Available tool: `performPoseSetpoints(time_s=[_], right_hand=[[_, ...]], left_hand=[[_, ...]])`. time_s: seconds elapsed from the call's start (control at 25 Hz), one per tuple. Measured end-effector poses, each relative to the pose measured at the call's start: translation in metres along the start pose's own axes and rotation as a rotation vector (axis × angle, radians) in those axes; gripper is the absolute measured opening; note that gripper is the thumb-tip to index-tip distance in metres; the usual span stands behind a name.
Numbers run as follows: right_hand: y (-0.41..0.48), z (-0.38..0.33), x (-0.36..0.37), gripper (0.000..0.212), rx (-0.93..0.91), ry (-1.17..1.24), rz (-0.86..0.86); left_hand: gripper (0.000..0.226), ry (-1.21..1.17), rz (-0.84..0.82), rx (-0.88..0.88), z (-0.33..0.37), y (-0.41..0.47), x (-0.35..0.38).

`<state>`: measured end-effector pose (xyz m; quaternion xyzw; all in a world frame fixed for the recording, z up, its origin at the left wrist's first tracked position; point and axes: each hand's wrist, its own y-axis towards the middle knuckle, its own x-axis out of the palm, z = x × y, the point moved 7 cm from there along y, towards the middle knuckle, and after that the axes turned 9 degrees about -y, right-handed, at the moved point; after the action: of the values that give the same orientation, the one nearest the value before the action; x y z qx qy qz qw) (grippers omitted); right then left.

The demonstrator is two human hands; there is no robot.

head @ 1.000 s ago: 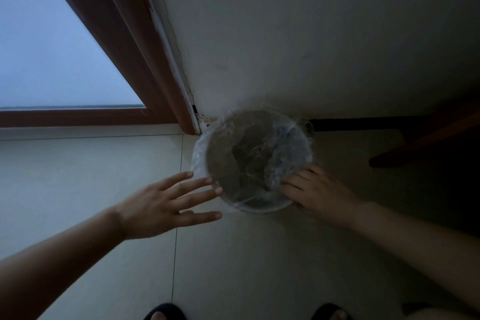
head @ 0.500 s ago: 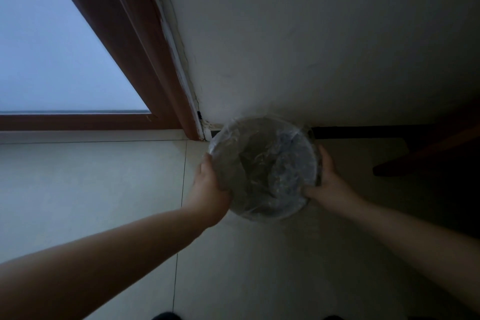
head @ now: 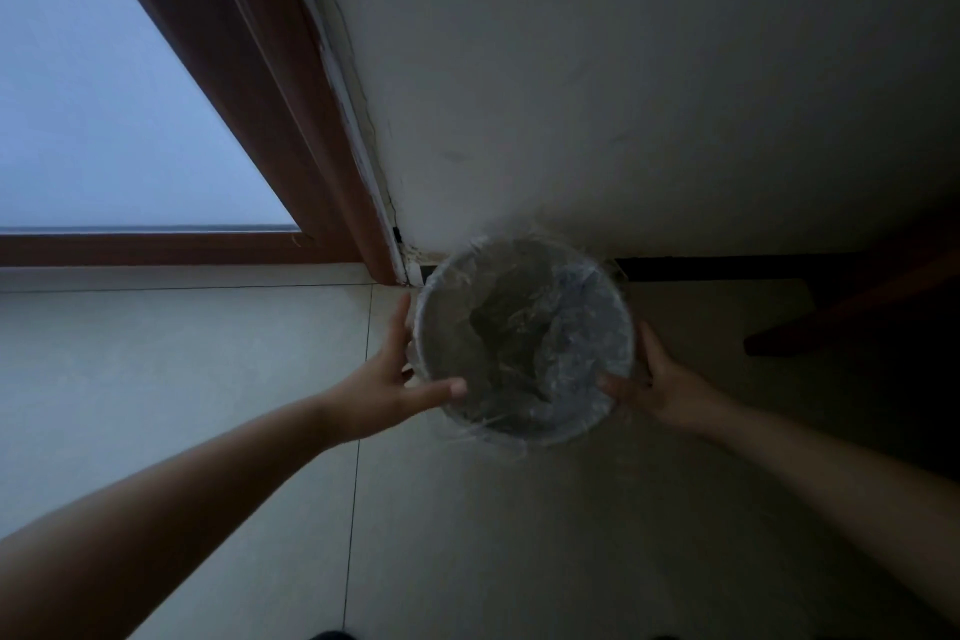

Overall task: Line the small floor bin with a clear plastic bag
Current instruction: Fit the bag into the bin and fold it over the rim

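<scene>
A small round floor bin (head: 621, 353) stands on the tiled floor against the white wall, near the corner of a brown door frame. A clear plastic bag (head: 524, 333) lies crumpled inside it, and its edge is folded over the rim. My left hand (head: 387, 379) cups the bin's left side, fingers spread along the rim and the thumb resting on the near edge. My right hand (head: 657, 382) grips the right side, with the thumb over the rim and the fingers behind the wall of the bin.
The brown door frame (head: 291, 120) runs diagonally at the left, beside a pale glass panel (head: 104, 120). A dark skirting strip (head: 727, 268) runs along the wall's foot. Dark wooden furniture (head: 857, 312) stands at the right. Pale floor tiles (head: 208, 379) spread in front.
A second ago my left hand hovered open near the bin while my right touched its near rim. Both hands then closed around the bin's sides. The left hand's fingers have since spread along the rim.
</scene>
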<state>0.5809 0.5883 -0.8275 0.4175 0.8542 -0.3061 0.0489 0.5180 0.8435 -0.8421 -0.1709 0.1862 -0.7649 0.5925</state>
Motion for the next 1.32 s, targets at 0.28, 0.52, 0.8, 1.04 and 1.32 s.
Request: performPoseSetpoints(time_s=[0.28,0.52,0.8,1.04,1.32], right_hand=[[0.009,0.021,-0.003,0.142,-0.07,-0.268,-0.005],[0.009,0.021,-0.008,0.131,-0.164,-0.444,0.077],[0.008,0.014,-0.051,0.139,-0.086,-0.536,0.224],[0.023,-0.004,-0.026,0.146,-0.233,-0.767,0.069],[0.022,-0.01,-0.041,0.131,-0.211,-0.818,0.106]], left_hand=[[0.138,0.405,0.031,0.171,0.006,0.003,0.001],[0.14,0.549,0.101,0.16,0.002,0.002,-0.003],[0.14,0.493,0.183,0.233,0.012,-0.004,-0.037],[0.14,0.842,0.044,0.272,0.036,0.017,-0.021],[0.131,0.91,0.104,0.286,0.05,0.009,-0.034]])
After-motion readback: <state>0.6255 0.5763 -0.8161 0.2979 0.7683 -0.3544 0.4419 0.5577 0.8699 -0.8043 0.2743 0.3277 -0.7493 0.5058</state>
